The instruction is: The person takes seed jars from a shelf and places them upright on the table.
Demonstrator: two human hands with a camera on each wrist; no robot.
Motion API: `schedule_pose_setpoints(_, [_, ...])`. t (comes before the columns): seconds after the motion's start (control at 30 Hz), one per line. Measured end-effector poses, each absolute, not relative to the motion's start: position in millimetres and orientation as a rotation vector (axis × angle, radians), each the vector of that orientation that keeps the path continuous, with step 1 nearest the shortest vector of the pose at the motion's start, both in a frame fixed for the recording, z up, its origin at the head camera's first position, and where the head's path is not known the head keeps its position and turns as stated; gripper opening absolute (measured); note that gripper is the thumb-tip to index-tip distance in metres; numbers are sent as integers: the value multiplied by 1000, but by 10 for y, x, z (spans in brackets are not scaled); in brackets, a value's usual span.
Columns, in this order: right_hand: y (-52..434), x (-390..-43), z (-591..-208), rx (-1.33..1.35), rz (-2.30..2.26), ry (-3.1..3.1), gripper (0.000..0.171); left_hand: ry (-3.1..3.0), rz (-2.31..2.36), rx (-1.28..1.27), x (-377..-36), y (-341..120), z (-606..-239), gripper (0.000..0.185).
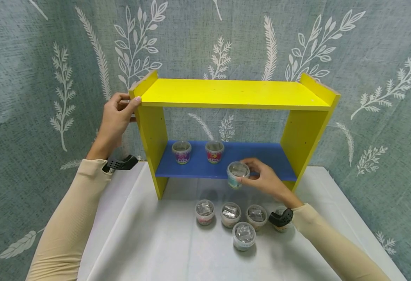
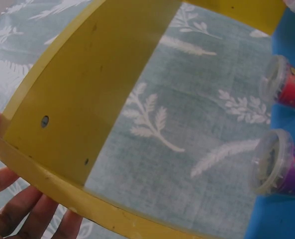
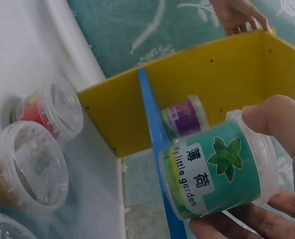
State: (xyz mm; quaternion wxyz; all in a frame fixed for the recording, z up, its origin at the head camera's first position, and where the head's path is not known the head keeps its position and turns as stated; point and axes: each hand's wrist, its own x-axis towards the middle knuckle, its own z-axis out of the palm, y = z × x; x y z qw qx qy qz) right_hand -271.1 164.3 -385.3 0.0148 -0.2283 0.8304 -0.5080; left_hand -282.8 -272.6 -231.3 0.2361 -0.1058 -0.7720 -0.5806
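Observation:
My right hand (image 1: 265,180) grips a small clear-lidded tub with a teal label (image 3: 214,169) at the front edge of the blue shelf (image 1: 258,152). Its label reads "My little garden" beside a green leaf picture. Whether the tub touches the shelf I cannot tell. With thumb in front and fingers behind, my left hand (image 1: 116,115) holds the upper left corner of the yellow shelf unit (image 1: 237,93). On the blue shelf stand a purple-labelled tub (image 1: 182,153) and a red-labelled tub (image 1: 214,153), both upright and left of the held tub.
Several more lidded tubs, among them a front one (image 1: 244,236), stand on the white-covered table (image 1: 149,238) before the unit. One tub (image 1: 281,224) is partly hidden by the right wrist's black strap. Behind hangs a green leaf-patterned cloth (image 1: 198,43).

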Motion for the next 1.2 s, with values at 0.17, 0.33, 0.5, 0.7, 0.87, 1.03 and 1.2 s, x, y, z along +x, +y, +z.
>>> schedule_pose_setpoints(0.17, [1605,-2649,-3869,-736,-1551,2566,62,-2118,-1598,-289,-2825,-2726,-2317,45])
schedule_pose_setpoints(0.33, [1561,-2583,-3886,-748,-1543,2528,62,-2111,-1606,-290,-2826,-2730,-2321,44])
schedule_pose_setpoints(0.5, [1522,-2535,-3924,-792,-1545,2490,62,-2114,-1609,-289,-2821,-2734,-2323,44])
schedule_pose_setpoints(0.7, [1480,-2485,-3983,-827,-1562,2437,60,-2108,-1615,-287,-2822,-2729,-2322,44])
schedule_pose_setpoints(0.87, [1440,-2434,-4044,-822,-1553,2413,62,-2111,-1617,-293,-2826,-2719,-2332,44])
schedule_pose_setpoints(1.03, [1384,-2401,-4074,-859,-1508,2409,68,-2107,-1610,-289,-2822,-2725,-2328,44])
schedule_pose_setpoints(1.2, [1349,-2360,-4069,-904,-1489,2389,63,-2105,-1613,-289,-2821,-2726,-2305,44])
